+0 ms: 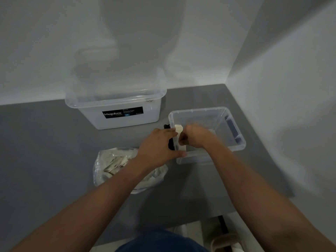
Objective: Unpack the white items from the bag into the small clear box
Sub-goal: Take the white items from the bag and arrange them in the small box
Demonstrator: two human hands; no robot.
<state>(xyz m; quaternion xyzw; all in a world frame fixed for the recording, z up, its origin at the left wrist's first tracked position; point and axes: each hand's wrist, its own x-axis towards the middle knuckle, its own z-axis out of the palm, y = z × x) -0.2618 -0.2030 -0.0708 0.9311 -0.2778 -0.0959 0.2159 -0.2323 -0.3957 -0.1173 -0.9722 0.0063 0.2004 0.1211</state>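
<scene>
The small clear box (234,146) stands on the grey table, right of centre. A folded white item (179,129) hangs upright at the box's left wall. My right hand (193,136) pinches it with curled fingers just inside the box. My left hand (158,145) reaches over from the left, holding a black item (170,143) between fingers and thumb; its fingertips touch the top of the white item and its thumb lies at the box's near left corner. The clear plastic bag (111,164), with several white items inside, lies under my left forearm.
A larger clear box (118,106) labelled Megabox stands at the back left against the wall. White walls close the table's back and right sides. The table's near edge is below my arms, with a pale object on the floor beyond it.
</scene>
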